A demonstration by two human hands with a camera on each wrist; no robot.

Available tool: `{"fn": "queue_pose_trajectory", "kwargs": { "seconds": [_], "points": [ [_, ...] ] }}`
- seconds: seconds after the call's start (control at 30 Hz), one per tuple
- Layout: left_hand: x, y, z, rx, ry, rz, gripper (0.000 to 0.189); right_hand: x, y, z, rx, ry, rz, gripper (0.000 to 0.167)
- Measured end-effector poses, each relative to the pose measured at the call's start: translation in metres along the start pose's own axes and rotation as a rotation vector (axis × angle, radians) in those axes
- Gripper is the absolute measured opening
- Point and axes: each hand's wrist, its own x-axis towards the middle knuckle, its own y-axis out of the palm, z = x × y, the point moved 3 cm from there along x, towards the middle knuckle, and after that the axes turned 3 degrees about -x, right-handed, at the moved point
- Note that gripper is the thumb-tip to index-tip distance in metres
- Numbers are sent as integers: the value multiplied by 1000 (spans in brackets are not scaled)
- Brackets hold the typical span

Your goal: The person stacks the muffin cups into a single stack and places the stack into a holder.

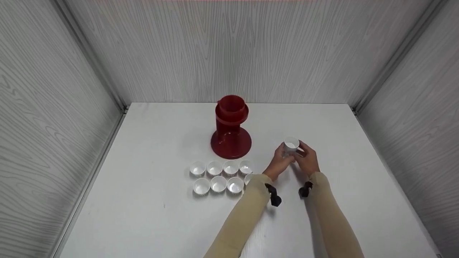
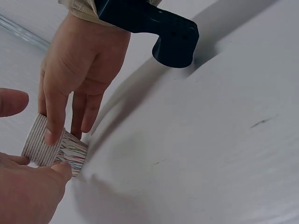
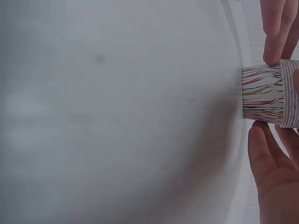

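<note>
A stack of white paper cups (image 1: 291,144) is held upright between both hands, right of the red stand. Thin coloured wavy lines mark the side of its lowest cup (image 3: 262,93), and several nested rims (image 2: 43,144) show above. My left hand (image 1: 279,163) grips the stack from the left, its thumb on the near side. From the right, my right hand (image 1: 307,160) pinches it with thumb and fingers. The stack's base is close over the white table in the wrist views.
A red stand (image 1: 231,143) with a round base and cup-shaped top is at the back middle. Two rows of white cups (image 1: 218,183) stand in front of it, the nearer row partly covered by the left sleeve. Grey wood-grain panels (image 1: 172,53) enclose the white table (image 1: 143,208).
</note>
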Motion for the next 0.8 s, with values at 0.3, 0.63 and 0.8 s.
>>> {"fn": "queue_pose_trajectory", "kwargs": {
  "seconds": [0.3, 0.63, 0.8],
  "points": [
    [-12, -7, 4, 21, 16, 22, 80, -21, 0, 26, 29, -59, 32, 60],
    [-40, -12, 7, 72, 8, 0, 77, -34, 4, 8, -114, -8, 42, 58],
    [-56, -16, 9, 88, -23, -30, 80, -43, 6, 13, -133, -7, 62, 58]
  ]
}}
